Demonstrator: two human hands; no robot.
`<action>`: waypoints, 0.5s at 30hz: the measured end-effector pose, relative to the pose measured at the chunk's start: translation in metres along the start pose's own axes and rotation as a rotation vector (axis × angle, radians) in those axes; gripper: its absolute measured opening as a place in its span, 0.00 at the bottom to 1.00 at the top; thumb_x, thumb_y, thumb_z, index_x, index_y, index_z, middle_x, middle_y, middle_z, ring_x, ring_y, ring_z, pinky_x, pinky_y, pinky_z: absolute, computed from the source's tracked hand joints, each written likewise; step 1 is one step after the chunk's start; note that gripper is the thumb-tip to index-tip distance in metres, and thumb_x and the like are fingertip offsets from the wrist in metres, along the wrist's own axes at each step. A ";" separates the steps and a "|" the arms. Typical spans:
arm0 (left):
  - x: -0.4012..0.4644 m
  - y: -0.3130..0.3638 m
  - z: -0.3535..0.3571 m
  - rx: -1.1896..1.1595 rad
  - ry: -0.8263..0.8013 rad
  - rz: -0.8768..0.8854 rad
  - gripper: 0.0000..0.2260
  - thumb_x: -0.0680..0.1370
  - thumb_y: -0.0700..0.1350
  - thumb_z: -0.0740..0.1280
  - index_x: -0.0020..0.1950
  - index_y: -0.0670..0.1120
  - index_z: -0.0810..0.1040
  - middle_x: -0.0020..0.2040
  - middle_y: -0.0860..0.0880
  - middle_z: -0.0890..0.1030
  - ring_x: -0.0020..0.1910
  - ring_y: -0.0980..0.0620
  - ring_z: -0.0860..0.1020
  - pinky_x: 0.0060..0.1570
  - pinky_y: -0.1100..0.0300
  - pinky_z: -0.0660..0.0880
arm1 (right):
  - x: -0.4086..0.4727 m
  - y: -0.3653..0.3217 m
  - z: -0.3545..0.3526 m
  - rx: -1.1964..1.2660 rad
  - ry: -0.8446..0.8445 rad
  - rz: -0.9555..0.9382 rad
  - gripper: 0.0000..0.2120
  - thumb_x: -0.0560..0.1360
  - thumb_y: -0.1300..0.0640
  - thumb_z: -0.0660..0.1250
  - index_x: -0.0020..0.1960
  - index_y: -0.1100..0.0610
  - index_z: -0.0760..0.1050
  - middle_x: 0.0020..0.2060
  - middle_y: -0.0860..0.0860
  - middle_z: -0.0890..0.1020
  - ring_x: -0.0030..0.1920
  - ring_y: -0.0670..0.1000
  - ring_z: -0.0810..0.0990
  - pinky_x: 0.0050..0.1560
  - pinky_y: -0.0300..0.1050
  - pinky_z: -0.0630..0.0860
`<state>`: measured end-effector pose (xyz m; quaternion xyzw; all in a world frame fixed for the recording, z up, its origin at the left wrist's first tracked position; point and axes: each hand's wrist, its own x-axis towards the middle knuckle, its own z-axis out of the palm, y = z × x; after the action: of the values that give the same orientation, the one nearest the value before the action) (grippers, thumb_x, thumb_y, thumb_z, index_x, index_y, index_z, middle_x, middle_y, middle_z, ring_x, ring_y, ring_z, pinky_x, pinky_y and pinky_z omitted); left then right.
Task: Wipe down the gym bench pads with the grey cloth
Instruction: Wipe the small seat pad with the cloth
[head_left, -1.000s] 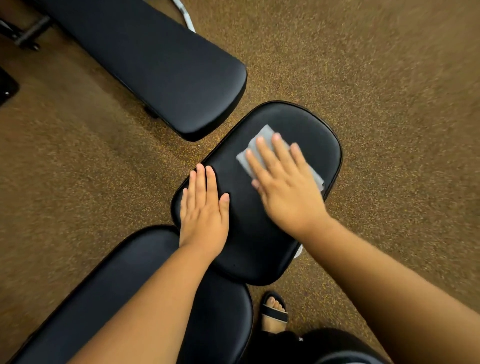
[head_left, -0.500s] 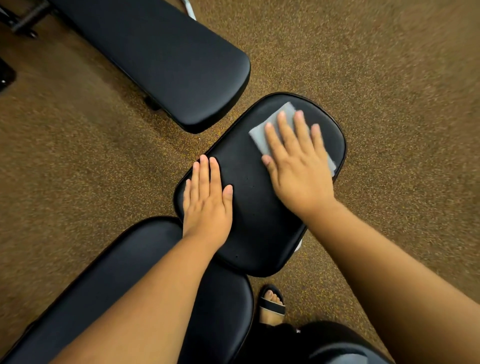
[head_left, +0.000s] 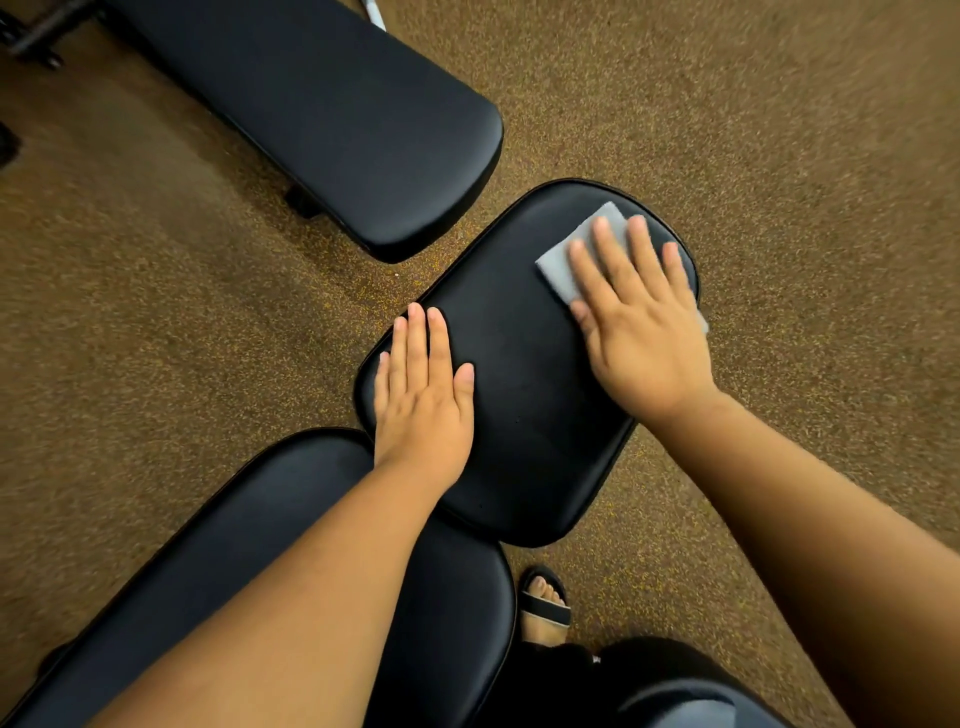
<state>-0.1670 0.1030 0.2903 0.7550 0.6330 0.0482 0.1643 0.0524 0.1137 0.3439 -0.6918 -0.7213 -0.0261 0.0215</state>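
Left hand (head_left: 423, 395) lies flat, fingers straight, on the near edge of the seat pad (head_left: 524, 395), likely bracing it. Farther out, right hand (head_left: 636, 322) presses flat on the cloth (head_left: 563, 260) at the pad's far corner, mid-wipe; neither grip curls.

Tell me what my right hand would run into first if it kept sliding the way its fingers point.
Probably nothing solid: the right hand on the grey cloth would pass the seat pad's far rim, with only brown floor beyond.
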 end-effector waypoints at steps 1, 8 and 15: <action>0.000 0.001 0.000 -0.001 0.000 0.002 0.28 0.81 0.57 0.39 0.78 0.48 0.36 0.80 0.48 0.40 0.79 0.51 0.41 0.74 0.55 0.38 | -0.001 -0.005 0.001 0.020 0.016 0.045 0.24 0.83 0.48 0.51 0.78 0.54 0.56 0.78 0.54 0.57 0.78 0.60 0.51 0.76 0.58 0.46; 0.000 0.001 0.002 -0.013 0.017 -0.002 0.27 0.82 0.56 0.39 0.79 0.48 0.38 0.80 0.48 0.41 0.79 0.52 0.41 0.74 0.55 0.39 | -0.068 -0.046 0.018 0.046 0.018 -0.066 0.24 0.83 0.51 0.54 0.77 0.55 0.59 0.77 0.54 0.59 0.78 0.59 0.53 0.76 0.59 0.51; -0.001 0.003 -0.002 0.023 -0.009 -0.017 0.27 0.82 0.56 0.39 0.77 0.49 0.34 0.80 0.49 0.39 0.78 0.52 0.40 0.74 0.55 0.38 | -0.026 -0.014 0.005 0.062 0.068 0.080 0.23 0.83 0.50 0.53 0.77 0.54 0.60 0.76 0.54 0.61 0.77 0.61 0.54 0.76 0.57 0.50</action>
<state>-0.1649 0.1017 0.2936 0.7516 0.6391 0.0363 0.1591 0.0395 0.0876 0.3368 -0.7177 -0.6924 -0.0262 0.0686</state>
